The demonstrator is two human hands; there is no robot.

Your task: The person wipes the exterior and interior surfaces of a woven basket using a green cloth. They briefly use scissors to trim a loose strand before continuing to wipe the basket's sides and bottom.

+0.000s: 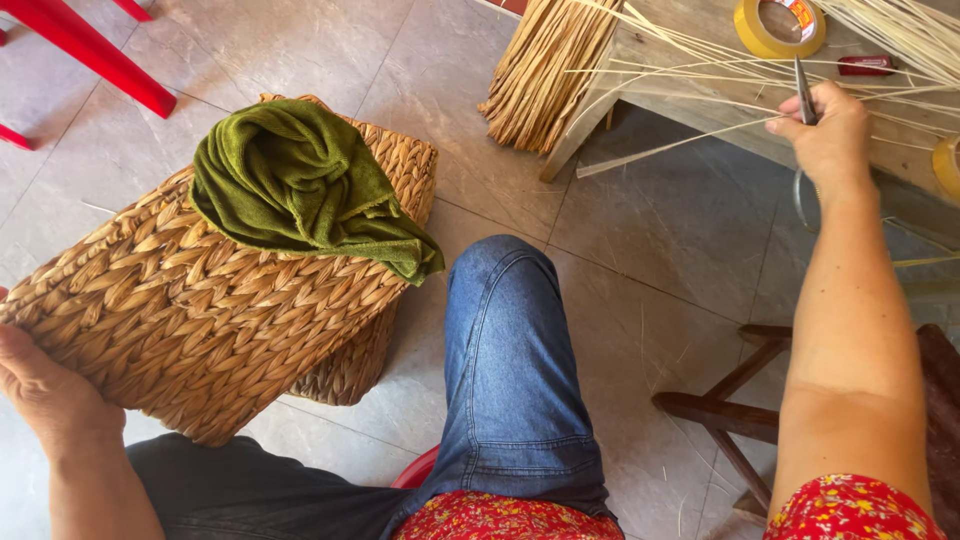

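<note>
A woven straw basket (pixel 200 310) rests tilted on my left thigh, with a green towel (pixel 300 185) draped over its top edge. My left hand (pixel 40 390) grips the basket's near corner at the lower left. My right hand (pixel 825 135) reaches out to the low wooden table (pixel 700 100) at the upper right and is shut on a pair of scissors (pixel 805 95), whose blades point up among thin pale reed strands (pixel 700 75). My blue-jeaned knee (pixel 505 350) fills the middle.
A bundle of straw (pixel 545 70) hangs off the table's left end. A yellow tape roll (pixel 780 25) and a small red object (pixel 865 65) lie on the table. A dark wooden stool (pixel 740 410) stands at the right. Red chair legs (pixel 90 45) cross the top left.
</note>
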